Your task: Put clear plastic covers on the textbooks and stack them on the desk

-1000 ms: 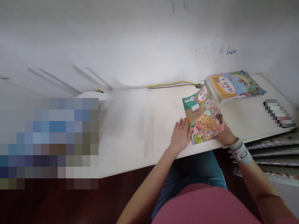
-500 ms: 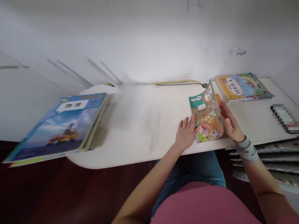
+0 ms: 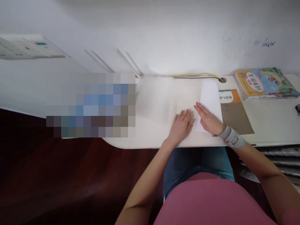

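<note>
A textbook (image 3: 236, 117) lies opened in front of me. Its brown title page with an orange band shows at the right, and its white inside cover (image 3: 211, 93) is folded over to the left. Across the lower part of that white cover lies my right hand (image 3: 209, 121), palm down with fingers stretched out, a grey wrist brace (image 3: 234, 138) behind it. My left hand (image 3: 181, 125) rests on the bare desk just left of the cover, fingers extended and holding nothing.
On the white desk (image 3: 154, 131), a stack of colourful books (image 3: 264, 82) stands at the back right. A blurred-out pile (image 3: 98, 106) occupies the left end. A yellow cable (image 3: 194, 75) runs along the wall into a desk hole. A dark object (image 3: 297, 108) sits at the right edge.
The textbook's green illustrated cover has been turned over to the left, baring its white inside and the title page. My right hand has moved left onto it. The view has shifted left.
</note>
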### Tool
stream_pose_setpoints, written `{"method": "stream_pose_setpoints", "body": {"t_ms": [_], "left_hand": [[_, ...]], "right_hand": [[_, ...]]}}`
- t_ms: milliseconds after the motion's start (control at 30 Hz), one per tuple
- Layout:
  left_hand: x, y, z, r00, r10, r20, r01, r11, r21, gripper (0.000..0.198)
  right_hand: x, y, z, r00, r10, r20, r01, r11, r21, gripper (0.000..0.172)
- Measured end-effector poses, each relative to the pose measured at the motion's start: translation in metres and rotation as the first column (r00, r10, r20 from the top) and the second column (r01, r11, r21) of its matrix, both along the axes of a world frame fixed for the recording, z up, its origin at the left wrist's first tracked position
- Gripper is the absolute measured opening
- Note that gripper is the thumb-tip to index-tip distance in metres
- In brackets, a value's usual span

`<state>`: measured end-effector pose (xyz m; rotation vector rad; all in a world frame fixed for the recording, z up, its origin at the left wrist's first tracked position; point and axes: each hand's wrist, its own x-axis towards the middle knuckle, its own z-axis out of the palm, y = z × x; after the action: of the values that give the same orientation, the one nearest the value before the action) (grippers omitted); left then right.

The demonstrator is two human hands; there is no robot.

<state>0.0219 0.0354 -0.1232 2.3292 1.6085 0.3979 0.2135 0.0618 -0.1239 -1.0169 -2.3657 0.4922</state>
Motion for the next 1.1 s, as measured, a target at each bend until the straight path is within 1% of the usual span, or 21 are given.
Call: {"method": "stream_pose_setpoints", "body": {"t_ms": [67, 133, 233, 333, 433, 500, 567, 600, 700, 767, 867, 967, 1033, 1100], "left_hand": [[0.001, -0.013, 0.001, 0.999, -0.049, 0.002, 0.049, 0.999, 0.02, 0.043], [0.008, -0.029, 0.0, 0.994, -0.109, 0.006, 0.109, 0.993, 0.048, 0.04], [0.023, -0.051, -0.006, 0.985, -0.173, -0.005, 0.173, 0.983, 0.057, 0.046], [0.035, -0.065, -0.013, 0.987, -0.159, -0.032, 0.16, 0.986, 0.047, 0.056], [0.038, -0.072, -0.017, 0.992, -0.111, -0.06, 0.115, 0.991, 0.065, 0.062], [0.037, -0.074, -0.017, 0.993, -0.087, -0.086, 0.094, 0.993, 0.076, 0.064], [0.034, -0.075, -0.016, 0.991, -0.074, -0.112, 0.083, 0.994, 0.076, 0.065], [0.033, -0.076, -0.016, 0.99, -0.069, -0.124, 0.078, 0.994, 0.074, 0.064], [0.029, -0.077, -0.016, 0.987, -0.058, -0.152, 0.069, 0.996, 0.063, 0.064], [0.025, -0.077, -0.015, 0.986, -0.047, -0.162, 0.057, 0.997, 0.053, 0.063], [0.014, -0.075, -0.012, 0.988, -0.04, -0.147, 0.045, 0.998, 0.033, 0.058], [0.001, -0.067, -0.008, 0.994, -0.056, -0.088, 0.058, 0.998, 0.018, 0.048], [-0.007, -0.059, -0.006, 0.997, -0.061, -0.048, 0.062, 0.998, 0.019, 0.045], [-0.013, -0.05, -0.007, 0.998, -0.034, -0.047, 0.036, 0.999, 0.037, 0.046]], "right_hand": [[-0.009, 0.002, -0.004, 1.0, 0.013, 0.009, -0.013, 1.0, -0.004, 0.073], [-0.014, 0.002, -0.005, 1.0, 0.02, 0.005, -0.02, 1.0, -0.01, 0.073], [-0.015, 0.0, 0.001, 1.0, 0.021, -0.014, -0.021, 1.0, -0.015, 0.07], [-0.006, -0.004, 0.013, 1.0, -0.015, -0.011, 0.015, 1.0, 0.027, 0.057], [0.011, -0.006, 0.021, 0.994, -0.1, 0.038, 0.096, 0.991, 0.095, 0.043], [0.026, -0.005, 0.019, 0.984, -0.169, 0.054, 0.162, 0.98, 0.118, 0.041], [0.04, -0.004, 0.011, 0.977, -0.212, 0.028, 0.208, 0.972, 0.112, 0.046], [0.046, -0.003, 0.006, 0.977, -0.214, 0.004, 0.213, 0.972, 0.099, 0.049], [0.059, -0.004, -0.008, 0.985, -0.162, -0.06, 0.165, 0.986, 0.039, 0.05], [0.061, -0.007, -0.012, 0.991, -0.119, -0.059, 0.12, 0.993, 0.015, 0.048], [0.058, -0.013, -0.011, 0.997, -0.07, 0.021, 0.069, 0.997, 0.03, 0.044], [0.053, -0.016, -0.008, 0.995, -0.017, 0.095, 0.013, 0.999, 0.045, 0.04], [0.052, -0.017, -0.008, 0.996, 0.012, 0.091, -0.016, 0.999, 0.043, 0.038], [0.052, -0.016, -0.008, 0.996, 0.03, 0.08, -0.034, 0.998, 0.05, 0.036]]}}
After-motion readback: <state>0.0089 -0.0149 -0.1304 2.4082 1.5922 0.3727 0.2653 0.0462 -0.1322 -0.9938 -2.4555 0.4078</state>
